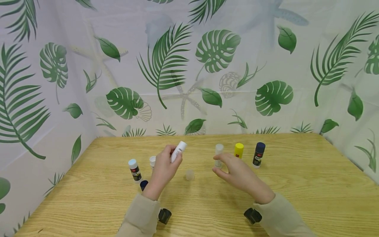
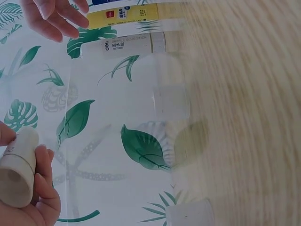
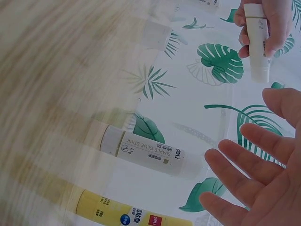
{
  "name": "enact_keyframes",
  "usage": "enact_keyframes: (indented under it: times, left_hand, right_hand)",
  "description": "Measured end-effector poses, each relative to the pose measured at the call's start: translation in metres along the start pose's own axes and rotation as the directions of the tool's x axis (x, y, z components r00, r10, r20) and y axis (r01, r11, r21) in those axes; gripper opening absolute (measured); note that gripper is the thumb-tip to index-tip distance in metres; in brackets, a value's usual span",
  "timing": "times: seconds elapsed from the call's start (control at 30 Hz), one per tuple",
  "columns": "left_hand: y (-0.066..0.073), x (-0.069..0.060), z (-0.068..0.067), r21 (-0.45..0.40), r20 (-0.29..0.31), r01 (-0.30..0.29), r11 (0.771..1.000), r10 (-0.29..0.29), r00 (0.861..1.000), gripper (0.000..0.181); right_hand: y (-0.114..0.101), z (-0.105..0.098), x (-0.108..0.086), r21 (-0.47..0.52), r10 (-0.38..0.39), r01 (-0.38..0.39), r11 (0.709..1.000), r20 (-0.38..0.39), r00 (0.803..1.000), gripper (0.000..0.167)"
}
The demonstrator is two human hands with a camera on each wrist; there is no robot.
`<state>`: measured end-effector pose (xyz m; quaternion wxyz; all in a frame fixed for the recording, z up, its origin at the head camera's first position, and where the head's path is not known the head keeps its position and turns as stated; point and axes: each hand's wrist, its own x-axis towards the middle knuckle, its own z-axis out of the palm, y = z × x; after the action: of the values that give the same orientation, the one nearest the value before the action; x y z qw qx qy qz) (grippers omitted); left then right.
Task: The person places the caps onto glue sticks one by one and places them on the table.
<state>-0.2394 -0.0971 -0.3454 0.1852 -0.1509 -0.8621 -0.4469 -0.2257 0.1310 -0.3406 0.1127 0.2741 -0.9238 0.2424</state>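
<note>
Left of centre in the head view, the left hand (image 1: 165, 166) grips a white stick (image 1: 178, 151), thumb on one side and curled fingers on the other; it tilts, one end jutting past the fingertips to the upper right. The right wrist view shows this grip at upper right. Right of centre, the right hand (image 1: 237, 169) has its fingers spread, holding nothing, near the upright clear-capped stick (image 1: 219, 149). A yellow stick (image 1: 239, 149) and navy stick (image 1: 259, 154) stand farther right; a translucent cap (image 1: 189, 175) sits between the hands.
</note>
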Motion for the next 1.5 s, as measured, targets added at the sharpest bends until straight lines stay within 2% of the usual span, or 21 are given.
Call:
enact_keyframes:
  times: [0.3, 0.77, 1.07, 1.27, 1.5]
  left_hand:
    - [0.002, 0.000, -0.001, 0.019, 0.064, 0.055, 0.998, -0.057, 0.996, 0.045]
    - [0.004, -0.002, -0.001, 0.043, 0.028, 0.052, 0.998, -0.053, 0.998, 0.025]
    - [0.002, -0.001, -0.004, 0.098, 0.008, 0.011, 0.995, -0.012, 1.000, 0.020]
    - [0.001, 0.000, -0.007, 0.097, -0.006, -0.016, 0.995, 0.017, 1.000, 0.018]
    - [0.002, 0.000, -0.009, 0.104, -0.022, -0.017, 0.994, 0.019, 1.000, 0.018]
  right_hand:
    - [-0.001, 0.000, 0.000, 0.000, 0.001, -0.001, 1.000, -0.003, 1.000, 0.033]
    - [-0.001, 0.000, 0.000, 0.001, 0.006, -0.006, 1.000, -0.002, 1.000, 0.032]
    - [-0.003, 0.001, 0.002, 0.007, -0.001, 0.001, 1.000, -0.003, 1.000, 0.034]
    - [-0.009, 0.004, 0.011, 0.033, 0.016, -0.016, 0.999, -0.003, 1.000, 0.035]
    - [-0.020, 0.011, 0.027, 0.091, -0.011, 0.013, 0.996, -0.028, 1.000, 0.034]
